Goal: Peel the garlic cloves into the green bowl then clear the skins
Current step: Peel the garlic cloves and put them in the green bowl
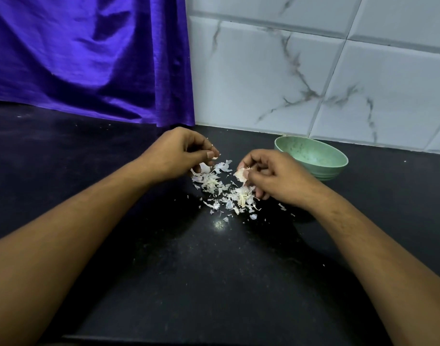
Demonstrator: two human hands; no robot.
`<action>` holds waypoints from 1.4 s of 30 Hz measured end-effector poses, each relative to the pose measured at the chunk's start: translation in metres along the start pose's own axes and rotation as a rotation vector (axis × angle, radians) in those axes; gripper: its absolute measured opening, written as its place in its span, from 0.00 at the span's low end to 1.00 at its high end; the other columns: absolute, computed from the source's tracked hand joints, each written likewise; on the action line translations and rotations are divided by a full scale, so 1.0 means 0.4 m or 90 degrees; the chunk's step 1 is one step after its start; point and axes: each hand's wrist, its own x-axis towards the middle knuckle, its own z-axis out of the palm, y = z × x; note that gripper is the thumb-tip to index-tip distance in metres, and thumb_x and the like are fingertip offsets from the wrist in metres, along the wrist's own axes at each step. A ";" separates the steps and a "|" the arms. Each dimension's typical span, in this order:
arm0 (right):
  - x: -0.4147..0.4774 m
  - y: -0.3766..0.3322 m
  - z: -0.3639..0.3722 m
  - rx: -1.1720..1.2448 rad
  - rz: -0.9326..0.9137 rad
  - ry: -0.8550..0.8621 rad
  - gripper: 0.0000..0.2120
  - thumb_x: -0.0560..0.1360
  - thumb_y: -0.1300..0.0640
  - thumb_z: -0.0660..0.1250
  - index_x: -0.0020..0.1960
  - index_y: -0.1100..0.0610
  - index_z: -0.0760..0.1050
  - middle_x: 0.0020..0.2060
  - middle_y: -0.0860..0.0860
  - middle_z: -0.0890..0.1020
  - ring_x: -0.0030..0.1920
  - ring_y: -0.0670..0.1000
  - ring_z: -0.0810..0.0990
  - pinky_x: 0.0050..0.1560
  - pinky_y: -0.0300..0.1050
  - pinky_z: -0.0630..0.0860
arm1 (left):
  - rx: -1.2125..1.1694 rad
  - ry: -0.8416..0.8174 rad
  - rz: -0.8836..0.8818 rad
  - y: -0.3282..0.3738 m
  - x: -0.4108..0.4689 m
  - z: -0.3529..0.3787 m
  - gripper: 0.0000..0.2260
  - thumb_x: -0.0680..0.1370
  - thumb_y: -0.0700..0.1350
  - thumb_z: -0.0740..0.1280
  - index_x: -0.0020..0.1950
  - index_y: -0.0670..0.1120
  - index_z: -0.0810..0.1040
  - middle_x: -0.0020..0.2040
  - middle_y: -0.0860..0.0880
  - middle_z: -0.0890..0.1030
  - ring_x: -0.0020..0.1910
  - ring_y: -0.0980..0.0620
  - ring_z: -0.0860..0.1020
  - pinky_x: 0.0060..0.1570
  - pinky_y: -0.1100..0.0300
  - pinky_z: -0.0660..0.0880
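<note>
A pile of white garlic skins [221,189] lies scattered on the black counter [214,270], between my two hands. My left hand [181,152] hovers over the pile's far left edge and pinches a small flake of skin between thumb and forefinger. My right hand [271,176] is curled round a partly peeled garlic clove [240,174], held just above the skins. The green bowl [314,156] stands behind and to the right of my right hand, near the wall; its inside is hidden from here apart from the speckled far wall.
A purple cloth [89,58] hangs at the back left down to the counter. White marble-pattern tiles [314,71] form the wall behind the bowl. The counter's front edge runs along the bottom of the view.
</note>
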 end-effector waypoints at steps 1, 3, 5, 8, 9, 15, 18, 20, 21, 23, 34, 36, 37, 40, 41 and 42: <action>0.000 0.000 -0.002 0.003 -0.003 0.003 0.06 0.80 0.62 0.69 0.54 0.53 0.78 0.40 0.53 0.85 0.32 0.49 0.84 0.34 0.44 0.82 | 0.000 -0.009 -0.002 -0.002 0.001 -0.005 0.04 0.80 0.42 0.72 0.53 0.46 0.86 0.39 0.54 0.87 0.34 0.59 0.81 0.38 0.61 0.82; 0.001 -0.001 -0.006 -0.005 -0.006 0.010 0.08 0.77 0.63 0.73 0.51 0.51 0.78 0.37 0.53 0.84 0.33 0.52 0.85 0.33 0.45 0.82 | -0.004 -0.026 -0.006 -0.006 0.005 -0.016 0.03 0.78 0.40 0.75 0.50 0.46 0.86 0.36 0.54 0.85 0.34 0.59 0.80 0.35 0.63 0.80; 0.000 -0.001 -0.010 -0.048 0.000 0.003 0.10 0.76 0.61 0.75 0.50 0.49 0.78 0.31 0.48 0.83 0.31 0.50 0.83 0.33 0.42 0.80 | -0.006 -0.055 -0.026 -0.007 0.004 -0.025 0.04 0.76 0.38 0.77 0.49 0.45 0.85 0.36 0.51 0.84 0.34 0.57 0.79 0.34 0.64 0.79; -0.002 -0.002 -0.012 -0.087 0.012 -0.041 0.10 0.75 0.55 0.77 0.54 0.47 0.80 0.32 0.40 0.82 0.28 0.39 0.77 0.33 0.35 0.74 | 0.032 -0.143 -0.060 -0.005 -0.003 -0.026 0.05 0.75 0.41 0.78 0.49 0.45 0.85 0.38 0.50 0.86 0.36 0.56 0.81 0.34 0.64 0.79; -0.004 -0.005 -0.015 -0.106 0.015 -0.051 0.12 0.75 0.51 0.77 0.56 0.47 0.80 0.35 0.41 0.81 0.28 0.38 0.76 0.33 0.33 0.71 | 0.052 -0.162 -0.059 -0.005 -0.004 -0.022 0.05 0.75 0.43 0.78 0.49 0.47 0.85 0.39 0.51 0.86 0.36 0.57 0.81 0.35 0.63 0.79; -0.009 -0.009 -0.043 -0.205 0.075 -0.092 0.28 0.63 0.29 0.76 0.55 0.43 0.77 0.41 0.45 0.80 0.34 0.40 0.76 0.37 0.40 0.71 | 0.186 -0.141 -0.010 -0.011 -0.009 0.013 0.11 0.69 0.55 0.82 0.46 0.52 0.86 0.42 0.55 0.86 0.35 0.64 0.80 0.38 0.68 0.74; -0.007 -0.009 -0.020 -0.179 0.068 -0.125 0.17 0.69 0.41 0.79 0.51 0.47 0.78 0.37 0.47 0.81 0.31 0.43 0.78 0.30 0.42 0.76 | 0.219 -0.114 0.027 -0.012 -0.009 0.032 0.08 0.72 0.52 0.81 0.45 0.52 0.85 0.42 0.55 0.86 0.36 0.63 0.80 0.37 0.70 0.72; -0.002 -0.007 -0.006 -0.150 0.051 -0.110 0.08 0.75 0.52 0.78 0.49 0.49 0.79 0.34 0.47 0.81 0.30 0.45 0.80 0.27 0.42 0.78 | 0.223 -0.112 0.045 -0.012 -0.008 0.037 0.07 0.73 0.50 0.80 0.45 0.51 0.85 0.41 0.56 0.86 0.37 0.63 0.79 0.38 0.71 0.71; 0.000 -0.007 -0.002 -0.146 0.048 -0.105 0.06 0.76 0.55 0.76 0.48 0.50 0.79 0.33 0.47 0.81 0.29 0.45 0.81 0.27 0.42 0.78 | 0.221 -0.110 0.050 -0.012 -0.009 0.037 0.06 0.73 0.50 0.80 0.45 0.52 0.85 0.41 0.56 0.86 0.38 0.63 0.80 0.38 0.70 0.72; 0.000 -0.005 0.001 -0.143 0.046 -0.100 0.05 0.77 0.57 0.75 0.48 0.51 0.79 0.32 0.45 0.81 0.29 0.44 0.81 0.27 0.38 0.76 | 0.212 -0.104 0.057 -0.010 -0.011 0.037 0.06 0.73 0.50 0.80 0.45 0.52 0.85 0.41 0.57 0.86 0.39 0.62 0.81 0.40 0.68 0.74; -0.001 -0.007 -0.010 -0.061 0.012 -0.052 0.06 0.84 0.60 0.63 0.50 0.53 0.77 0.40 0.48 0.87 0.34 0.50 0.86 0.34 0.50 0.82 | -0.022 0.035 0.016 0.006 -0.005 0.004 0.09 0.76 0.52 0.76 0.47 0.47 0.85 0.37 0.52 0.85 0.34 0.60 0.79 0.35 0.63 0.78; -0.001 -0.010 -0.010 -0.065 0.007 -0.045 0.06 0.84 0.59 0.64 0.51 0.52 0.79 0.39 0.50 0.86 0.34 0.49 0.86 0.35 0.50 0.84 | -0.056 0.023 0.001 0.002 -0.001 0.001 0.08 0.77 0.50 0.76 0.48 0.46 0.85 0.36 0.53 0.84 0.34 0.59 0.79 0.36 0.61 0.78; -0.001 -0.010 -0.010 -0.069 0.004 -0.039 0.06 0.83 0.59 0.66 0.51 0.52 0.80 0.37 0.51 0.86 0.33 0.48 0.86 0.35 0.49 0.84 | -0.072 0.017 -0.003 0.001 0.000 -0.002 0.07 0.77 0.49 0.76 0.48 0.45 0.85 0.37 0.52 0.84 0.34 0.59 0.79 0.36 0.61 0.77; -0.003 -0.012 -0.010 -0.049 0.004 -0.014 0.04 0.80 0.60 0.71 0.50 0.53 0.83 0.35 0.54 0.86 0.34 0.49 0.86 0.35 0.45 0.84 | -0.119 0.020 -0.011 0.001 0.001 -0.009 0.06 0.76 0.43 0.77 0.50 0.44 0.84 0.41 0.44 0.85 0.35 0.57 0.79 0.33 0.62 0.77; -0.003 -0.013 -0.010 -0.034 0.004 -0.006 0.04 0.79 0.61 0.72 0.49 0.54 0.83 0.36 0.54 0.86 0.34 0.50 0.86 0.35 0.45 0.84 | -0.127 0.025 -0.014 0.003 0.000 -0.011 0.06 0.76 0.41 0.77 0.51 0.43 0.84 0.42 0.42 0.85 0.36 0.56 0.80 0.33 0.62 0.78; -0.003 -0.014 -0.011 -0.018 0.003 0.002 0.04 0.78 0.62 0.73 0.48 0.55 0.83 0.37 0.54 0.86 0.34 0.50 0.86 0.35 0.45 0.83 | -0.135 0.032 -0.018 0.006 0.000 -0.012 0.06 0.76 0.40 0.76 0.51 0.42 0.83 0.42 0.41 0.84 0.36 0.55 0.80 0.32 0.63 0.78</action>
